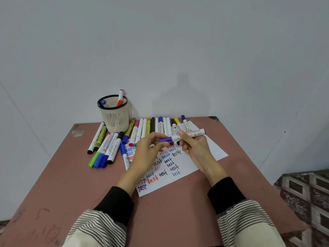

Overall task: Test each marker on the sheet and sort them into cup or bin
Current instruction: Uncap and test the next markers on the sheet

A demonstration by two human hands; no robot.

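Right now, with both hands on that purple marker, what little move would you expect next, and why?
Probably pulling the cap off. The left hand pinches the purple cap while the right hand holds the marker barrel above the sheet, and cap and barrel look joined.

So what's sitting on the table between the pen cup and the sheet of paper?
In the head view, markers fill that stretch: a yellow-and-black marker and a black-capped one lie just below the cup, beside the sheet. No bare table shows.

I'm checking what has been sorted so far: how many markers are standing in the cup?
2 show in the cup: a pink-capped marker leaning at the far right rim, and a blue-capped marker at the left rim. Others may lie hidden lower inside.
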